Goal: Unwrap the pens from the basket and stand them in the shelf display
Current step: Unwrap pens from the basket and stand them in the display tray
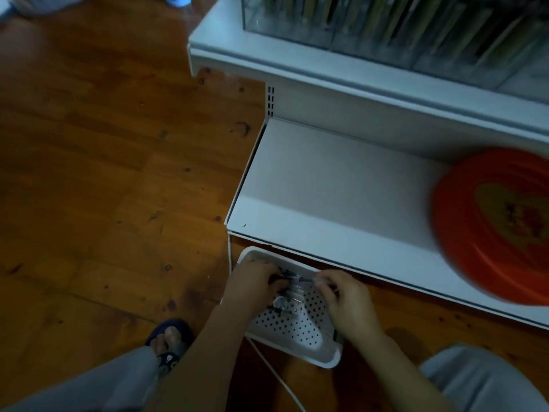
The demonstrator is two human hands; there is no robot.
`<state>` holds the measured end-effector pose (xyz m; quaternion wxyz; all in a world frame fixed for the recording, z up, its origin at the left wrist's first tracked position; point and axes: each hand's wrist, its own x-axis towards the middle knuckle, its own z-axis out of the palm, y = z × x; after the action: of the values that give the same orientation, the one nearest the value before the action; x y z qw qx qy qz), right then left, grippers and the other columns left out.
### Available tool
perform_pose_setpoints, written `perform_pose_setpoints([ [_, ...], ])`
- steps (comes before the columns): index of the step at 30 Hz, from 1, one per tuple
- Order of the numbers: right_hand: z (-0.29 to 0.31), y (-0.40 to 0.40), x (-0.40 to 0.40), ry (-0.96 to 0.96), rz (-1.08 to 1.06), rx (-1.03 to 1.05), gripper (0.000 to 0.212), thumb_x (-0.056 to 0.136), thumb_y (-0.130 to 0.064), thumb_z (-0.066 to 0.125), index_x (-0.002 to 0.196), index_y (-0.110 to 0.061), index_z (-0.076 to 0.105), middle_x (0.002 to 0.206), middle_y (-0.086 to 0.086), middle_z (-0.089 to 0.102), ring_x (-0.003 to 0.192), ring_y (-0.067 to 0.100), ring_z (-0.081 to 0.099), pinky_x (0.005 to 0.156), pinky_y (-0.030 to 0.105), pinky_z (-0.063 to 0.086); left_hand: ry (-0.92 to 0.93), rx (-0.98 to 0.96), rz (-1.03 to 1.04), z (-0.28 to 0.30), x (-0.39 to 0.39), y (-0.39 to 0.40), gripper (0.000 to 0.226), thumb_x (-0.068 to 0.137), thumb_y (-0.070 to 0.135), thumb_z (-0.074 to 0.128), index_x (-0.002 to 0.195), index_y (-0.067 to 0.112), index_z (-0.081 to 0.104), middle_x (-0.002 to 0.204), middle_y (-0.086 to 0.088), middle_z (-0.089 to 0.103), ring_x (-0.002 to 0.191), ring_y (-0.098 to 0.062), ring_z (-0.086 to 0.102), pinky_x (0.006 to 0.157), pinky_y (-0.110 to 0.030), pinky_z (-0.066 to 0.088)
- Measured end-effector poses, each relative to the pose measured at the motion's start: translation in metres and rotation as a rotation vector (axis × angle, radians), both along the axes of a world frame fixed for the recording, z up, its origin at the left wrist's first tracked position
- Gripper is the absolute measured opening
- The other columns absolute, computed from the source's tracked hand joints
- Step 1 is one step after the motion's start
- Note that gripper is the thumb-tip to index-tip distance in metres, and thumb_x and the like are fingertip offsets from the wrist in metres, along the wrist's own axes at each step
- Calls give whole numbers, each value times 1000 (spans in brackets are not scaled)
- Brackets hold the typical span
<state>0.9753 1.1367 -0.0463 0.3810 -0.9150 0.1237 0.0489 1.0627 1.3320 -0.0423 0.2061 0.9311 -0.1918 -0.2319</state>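
**Both hands in basket**

L hand [252, 282] & R hand [346, 298] each gripped one end of wrapped pens [292, 282], held over white basket [297, 325] on floor [104, 173], in front of low shelf [326, 185]. Display [386, 22] up top. Blurry.

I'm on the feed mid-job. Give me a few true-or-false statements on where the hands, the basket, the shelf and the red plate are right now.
1. Both hands are down in the white perforated plastic basket. True: the left hand and the right hand both grip a clear-wrapped bundle of dark pens.
2. The basket stands on the white lower shelf. False: it sits on the wooden floor in front of that shelf.
3. The round red plate lies at the right end of the lower shelf. True.
4. The clear display case sits on the floor. False: it stands on the upper shelf.
5. The right hand is idle. False: it grips the bundle.
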Motion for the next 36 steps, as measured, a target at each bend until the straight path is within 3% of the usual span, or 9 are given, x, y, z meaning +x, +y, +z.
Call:
perform_pose_setpoints([
  [4,42,-21,0,-76,-176,167,9,91,-19,71,95,-28,71,93,-21,70,91,-4,64,81,17,49,36,-217,-6,49,9,-8,14,92,34,67,102,32,77,88,12,70,80,-1,57,73,-23,46],
  [9,105,-39,-7,-173,-394,422,19,88,-5,73,95,-23,72,86,-9,75,83,7,71,80,22,56,314,-437,98,107,17,-24,13,91,31,70,102,36,72,94,12,69,87,-3,65,73,-17,48],
  [16,192,-51,-9,-537,-468,593,35,86,10,68,105,-18,57,87,8,74,79,22,71,71,26,58,212,-455,-66,191,27,-50,11,87,30,75,93,39,72,87,19,73,86,3,64,77,-17,48],
  [19,226,-53,-6,-662,-453,563,37,86,9,68,108,-20,58,89,7,73,80,19,72,71,22,57,207,-494,-79,217,21,-61,8,87,30,75,94,32,73,87,15,74,84,4,65,75,-13,48],
  [24,275,-65,7,-780,-355,421,40,94,-3,64,130,-19,60,101,2,75,90,11,72,78,20,56,55,-599,-24,255,13,-91,10,85,31,77,87,27,68,83,10,69,64,6,57,59,-9,38],
  [27,295,-79,16,-776,-333,344,48,96,-12,63,141,-29,54,106,2,73,97,13,70,86,32,57,-51,-662,33,270,9,-113,16,83,31,79,82,26,64,77,9,66,70,1,58,62,-15,41],
  [31,322,-98,28,-848,-339,243,49,93,-19,70,135,-39,57,89,-8,68,86,17,69,81,43,59,-169,-697,73,289,2,-141,19,86,32,75,83,27,57,81,10,63,77,-2,56,66,-19,44],
  [34,348,-111,39,-925,-318,237,45,94,-15,69,133,-34,60,87,-12,65,86,16,69,84,42,60,-286,-735,63,301,4,-157,14,88,36,73,95,32,62,97,17,65,89,1,57,78,-21,48],
  [36,367,-122,47,-988,-309,204,42,95,-14,67,132,-31,59,87,-14,64,86,13,69,84,39,60,-393,-743,10,306,7,-165,26,90,37,70,114,30,65,114,19,62,103,0,56,88,-26,50],
])
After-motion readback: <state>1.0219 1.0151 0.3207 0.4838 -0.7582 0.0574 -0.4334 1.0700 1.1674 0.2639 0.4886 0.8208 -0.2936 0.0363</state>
